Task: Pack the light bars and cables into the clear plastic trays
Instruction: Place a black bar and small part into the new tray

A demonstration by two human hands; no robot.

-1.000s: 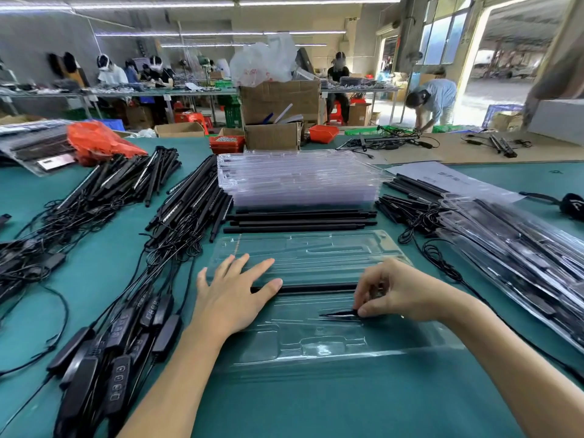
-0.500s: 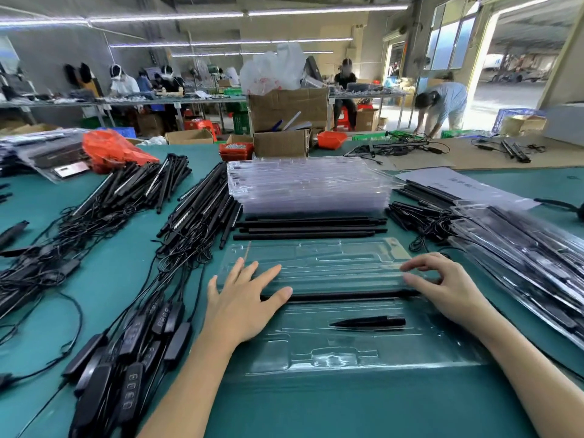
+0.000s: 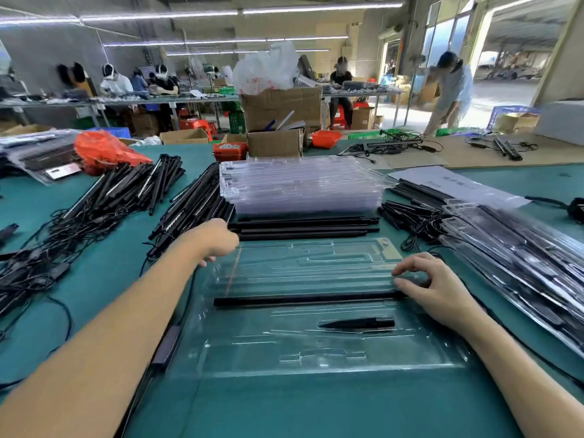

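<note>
Now the left hand has left the clear plastic tray, where it lay flat half a second ago. It reaches toward 11 o'clock, to the near end of the loose light bars lying just past the tray. Its fingers are curled under and hidden, so I cannot tell if the grip holds a bar yet. The right hand has stayed at the tray's 3 o'clock edge. Its fingers are bent and loose, touching the right end of the light bar that sits in the tray's middle groove. Its grip looks let go, not pinching.

I think this means one bar is packed and the next bar is about to be picked up.

The tray in front holds that one long bar and, nearer at 5 o'clock, a short black pen-shaped piece. The far grooves and the near pockets hold nothing yet. No cable is in it.

At 12 o'clock a stack of spare trays waits on the green worktop. At 3 o'clock lie packed trays with bars and cables inside. At 9 o'clock lie cabled light bars in a pile.
</note>
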